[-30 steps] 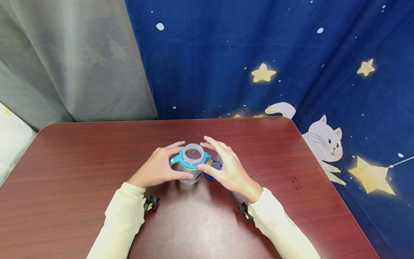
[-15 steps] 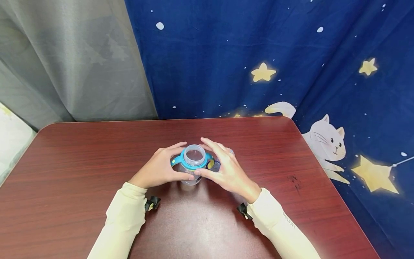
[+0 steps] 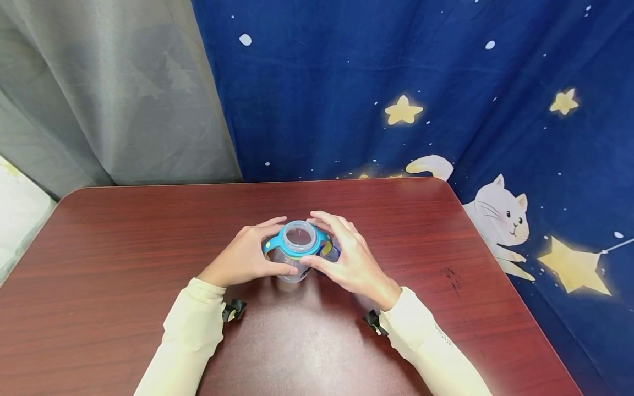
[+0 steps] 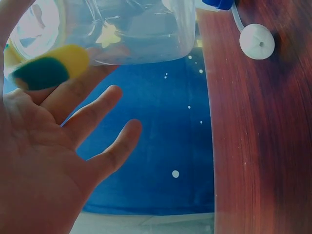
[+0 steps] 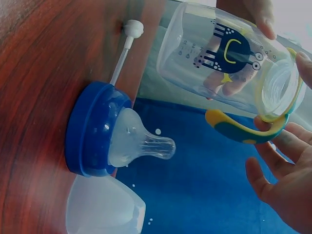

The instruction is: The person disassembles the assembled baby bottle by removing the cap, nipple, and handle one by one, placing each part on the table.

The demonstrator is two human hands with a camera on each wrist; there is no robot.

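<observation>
A clear baby bottle (image 3: pixel 292 274) stands upright with its mouth uncovered, held a little above the table. My left hand (image 3: pixel 247 256) grips its body from the left, thumb across the front. Around the neck sits a turquoise and yellow handle ring (image 3: pixel 273 243); one handle (image 4: pixel 48 68) lies beside the left fingers in the left wrist view. My right hand (image 3: pixel 354 264) holds the ring from the right, its thumb at the front and fingertips behind. A dark cartoon print (image 5: pixel 234 51) marks the bottle's side in the right wrist view.
On the table, by the right hand, a blue screw collar with a clear nipple (image 5: pixel 92 129) stands upright. Its straw ends in a white weight ball (image 5: pixel 133 29). Next to it is a translucent cap (image 5: pixel 105 207). A blue curtain (image 3: pixel 346 99) hangs behind the table.
The bottle and its handle ring have shifted slightly to the right in the head view. The right thumb slid left along the front, then partly back. The left hand keeps its hold.
</observation>
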